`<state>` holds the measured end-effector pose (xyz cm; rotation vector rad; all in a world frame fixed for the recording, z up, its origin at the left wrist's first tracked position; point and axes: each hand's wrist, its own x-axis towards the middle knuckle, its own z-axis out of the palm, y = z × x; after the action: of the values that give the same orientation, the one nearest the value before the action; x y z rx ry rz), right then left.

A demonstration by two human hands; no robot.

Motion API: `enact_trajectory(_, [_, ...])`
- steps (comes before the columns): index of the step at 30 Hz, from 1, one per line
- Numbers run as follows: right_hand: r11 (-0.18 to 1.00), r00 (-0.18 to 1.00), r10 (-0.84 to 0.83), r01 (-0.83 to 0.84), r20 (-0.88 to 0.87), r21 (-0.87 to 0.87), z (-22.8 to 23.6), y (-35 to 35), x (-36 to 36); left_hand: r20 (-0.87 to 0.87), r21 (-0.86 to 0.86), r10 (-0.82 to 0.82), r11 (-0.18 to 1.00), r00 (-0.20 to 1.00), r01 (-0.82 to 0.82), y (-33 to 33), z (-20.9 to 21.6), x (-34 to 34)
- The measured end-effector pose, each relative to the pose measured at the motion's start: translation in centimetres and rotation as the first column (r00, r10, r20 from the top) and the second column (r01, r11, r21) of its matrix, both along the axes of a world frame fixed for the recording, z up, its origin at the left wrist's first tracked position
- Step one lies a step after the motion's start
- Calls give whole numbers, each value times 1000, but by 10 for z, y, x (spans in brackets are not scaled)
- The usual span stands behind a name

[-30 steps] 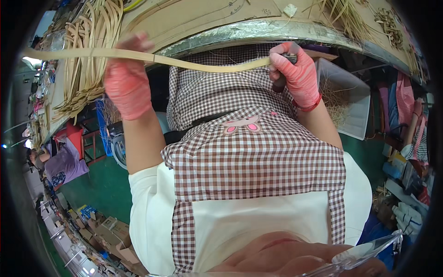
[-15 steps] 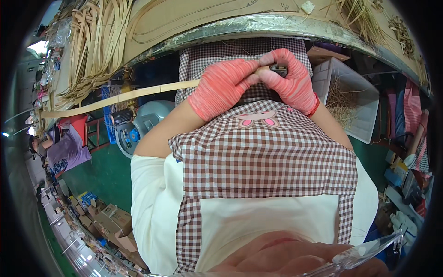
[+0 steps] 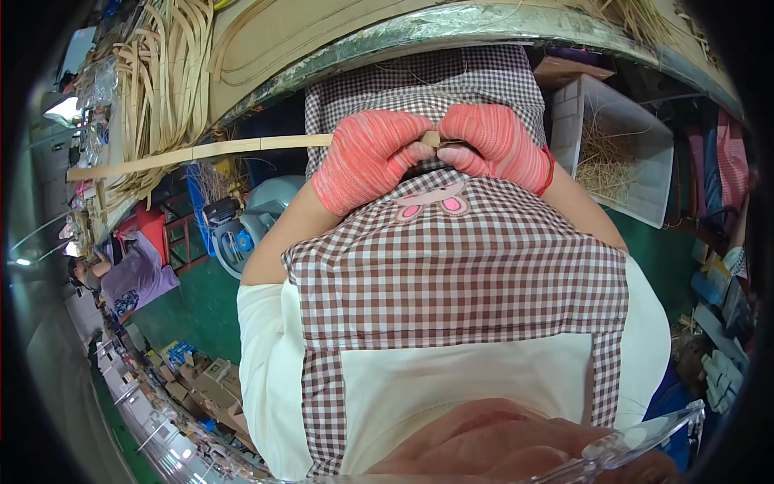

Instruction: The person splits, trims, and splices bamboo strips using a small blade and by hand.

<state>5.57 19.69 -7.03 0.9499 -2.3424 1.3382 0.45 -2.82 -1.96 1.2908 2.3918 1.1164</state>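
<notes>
Both my hands wear pink knitted gloves with the fingertips bare, and they meet in front of my checked apron (image 3: 463, 282). A long pale flat strip (image 3: 234, 147), which looks like bamboo, passes through my left hand (image 3: 367, 153); its fingers are closed on it. The strip's long free part reaches out to the left. Its short end shows between the two hands, where my right hand (image 3: 492, 141) pinches it between thumb and curled fingers. A small dark edge shows by the right fingertips; what it belongs to is hidden in that hand.
Ahead is a worktable with a worn, taped edge (image 3: 387, 51). Long pale strips (image 3: 165, 77) lie piled on its left. A white bin (image 3: 568, 133) with thin shavings (image 3: 605, 161) stands to the right. A grey-blue machine or stool (image 3: 250, 222) is at left; another person (image 3: 93, 270) sits farther off.
My right hand has shifted left and lower, its fingers closing over a dark thing that showed inside them before. The strip's free end sits higher in view as my head view tilts slightly.
</notes>
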Motion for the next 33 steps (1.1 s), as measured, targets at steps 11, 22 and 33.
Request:
enact_trajectory(11, [1000, 999, 8, -9, 48, 19, 6, 0, 3, -8, 46, -49, 998, 999, 49, -3, 0, 1])
enact_trajectory(22, [999, 999, 37, -37, 13, 18, 4, 1, 2, 12, 34, -50, 998, 999, 49, -2, 0, 0])
enact_trajectory(33, [993, 1000, 19, -22, 21, 120, 8, 0, 1, -34, -3, -21, 1000, 999, 21, -2, 4, 1])
